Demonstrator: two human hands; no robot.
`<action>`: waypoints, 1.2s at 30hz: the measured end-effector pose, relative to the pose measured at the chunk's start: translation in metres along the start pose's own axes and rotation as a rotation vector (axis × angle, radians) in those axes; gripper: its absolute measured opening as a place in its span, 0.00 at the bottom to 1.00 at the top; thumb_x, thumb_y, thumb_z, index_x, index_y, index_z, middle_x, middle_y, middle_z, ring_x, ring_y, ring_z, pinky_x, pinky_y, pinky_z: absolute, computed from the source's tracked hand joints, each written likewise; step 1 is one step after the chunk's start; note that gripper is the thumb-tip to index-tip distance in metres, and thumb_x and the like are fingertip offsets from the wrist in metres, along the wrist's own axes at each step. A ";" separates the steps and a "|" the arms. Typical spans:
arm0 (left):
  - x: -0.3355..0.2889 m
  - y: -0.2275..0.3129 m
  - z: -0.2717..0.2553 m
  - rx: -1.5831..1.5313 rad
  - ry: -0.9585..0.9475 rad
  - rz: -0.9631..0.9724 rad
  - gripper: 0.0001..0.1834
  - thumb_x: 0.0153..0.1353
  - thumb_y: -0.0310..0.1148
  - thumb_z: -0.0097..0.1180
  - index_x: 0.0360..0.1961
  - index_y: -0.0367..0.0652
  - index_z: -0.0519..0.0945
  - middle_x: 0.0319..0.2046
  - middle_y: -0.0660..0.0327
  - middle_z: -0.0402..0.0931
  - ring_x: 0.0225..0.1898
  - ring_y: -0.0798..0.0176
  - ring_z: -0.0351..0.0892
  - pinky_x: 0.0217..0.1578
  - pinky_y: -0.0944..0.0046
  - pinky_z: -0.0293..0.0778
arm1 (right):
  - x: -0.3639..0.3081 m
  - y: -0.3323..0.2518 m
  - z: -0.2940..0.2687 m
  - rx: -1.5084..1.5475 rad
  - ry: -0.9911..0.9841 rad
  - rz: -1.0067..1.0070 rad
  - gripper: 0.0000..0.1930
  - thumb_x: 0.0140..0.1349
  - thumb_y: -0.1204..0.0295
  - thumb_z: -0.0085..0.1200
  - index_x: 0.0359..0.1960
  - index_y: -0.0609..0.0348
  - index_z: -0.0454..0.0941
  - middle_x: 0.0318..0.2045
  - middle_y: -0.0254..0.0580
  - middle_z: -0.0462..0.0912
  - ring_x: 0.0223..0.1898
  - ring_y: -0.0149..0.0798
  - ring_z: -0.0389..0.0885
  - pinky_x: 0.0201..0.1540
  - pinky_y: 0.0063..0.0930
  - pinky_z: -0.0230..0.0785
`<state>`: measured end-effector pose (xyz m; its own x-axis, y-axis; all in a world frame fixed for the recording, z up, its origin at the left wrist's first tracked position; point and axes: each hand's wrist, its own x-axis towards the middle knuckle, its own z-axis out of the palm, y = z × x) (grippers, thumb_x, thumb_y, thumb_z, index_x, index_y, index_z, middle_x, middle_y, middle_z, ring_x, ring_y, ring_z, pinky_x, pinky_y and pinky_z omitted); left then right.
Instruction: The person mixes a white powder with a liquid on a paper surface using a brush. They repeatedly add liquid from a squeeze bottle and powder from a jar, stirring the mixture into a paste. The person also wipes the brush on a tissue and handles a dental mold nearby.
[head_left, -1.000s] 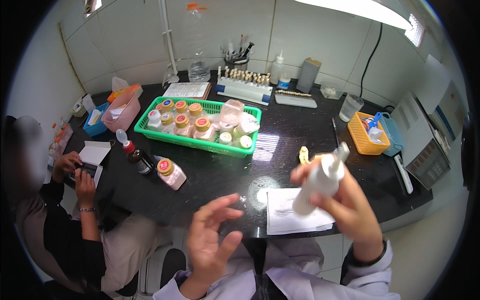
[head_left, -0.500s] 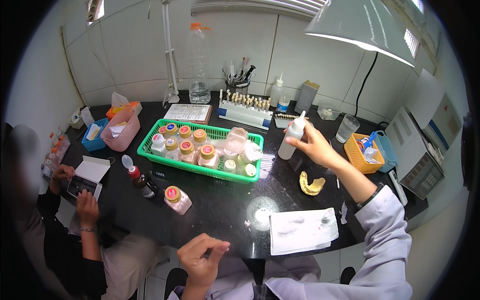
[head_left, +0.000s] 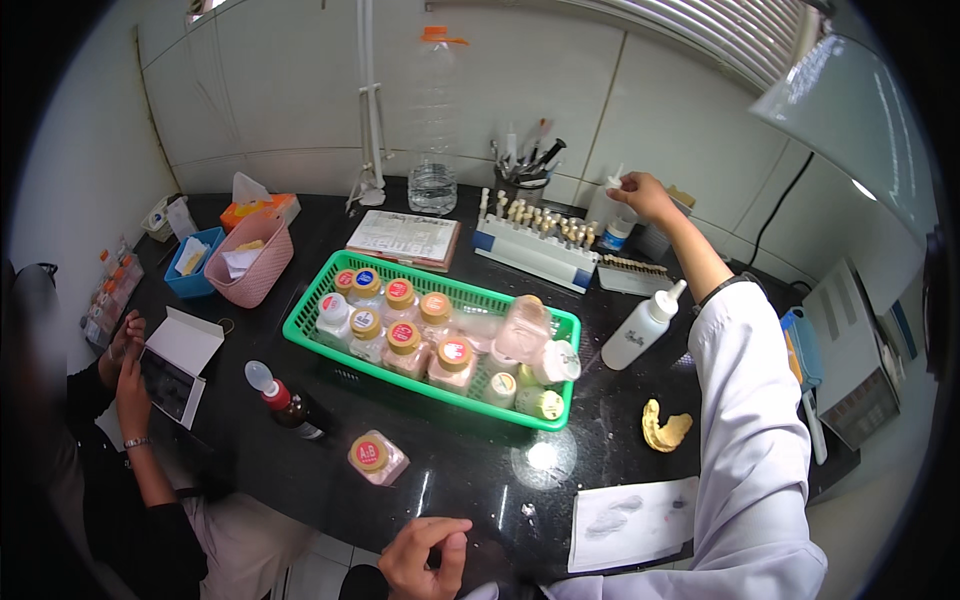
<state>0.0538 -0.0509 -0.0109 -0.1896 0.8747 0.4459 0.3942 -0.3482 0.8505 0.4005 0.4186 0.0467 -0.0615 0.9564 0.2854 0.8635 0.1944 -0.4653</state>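
My right hand (head_left: 648,196) is stretched to the back of the table, its fingers closed at the nozzle of a white squeeze bottle (head_left: 600,208) beside a shade guide holder (head_left: 535,250). A second white squeeze bottle (head_left: 632,340) stands nearer, under my right forearm. My left hand (head_left: 425,562) is at the front edge, fingers curled in a pinch; what they hold, if anything, cannot be made out. Before it stands a gold-lidded jar of pink powder (head_left: 380,460). A yellowish dental arch model (head_left: 664,430) lies right of centre, behind a smudged white paper (head_left: 625,530).
A green basket (head_left: 430,388) with several jars fills the middle. A brown bottle with a red-collared dropper (head_left: 305,418) stands left of the jar. Behind are a notebook (head_left: 405,238), a large clear bottle (head_left: 433,185) and a lamp (head_left: 850,130). At left, another person's hands (head_left: 130,385) hover by an opened box.
My right hand has let go of the nearer squeeze bottle, left standing on the table, and reached back to the other one. The view has shifted; my left hand stays pinched near the edge.
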 end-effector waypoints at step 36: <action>-0.010 -0.010 0.013 -0.102 0.048 -0.040 0.04 0.60 0.24 0.54 0.32 0.34 0.80 0.27 0.58 0.76 0.21 0.71 0.74 0.21 0.73 0.69 | -0.211 -0.106 -0.174 0.600 0.146 -0.103 0.24 0.64 0.48 0.54 0.40 0.60 0.80 0.31 0.33 0.81 0.31 0.24 0.76 0.34 0.18 0.71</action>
<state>0.0636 -0.0519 -0.0274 -0.2472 0.8723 0.4219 0.2921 -0.3480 0.8908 0.4093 0.1580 0.1817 -0.0238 0.8949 0.4457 0.4228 0.4130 -0.8066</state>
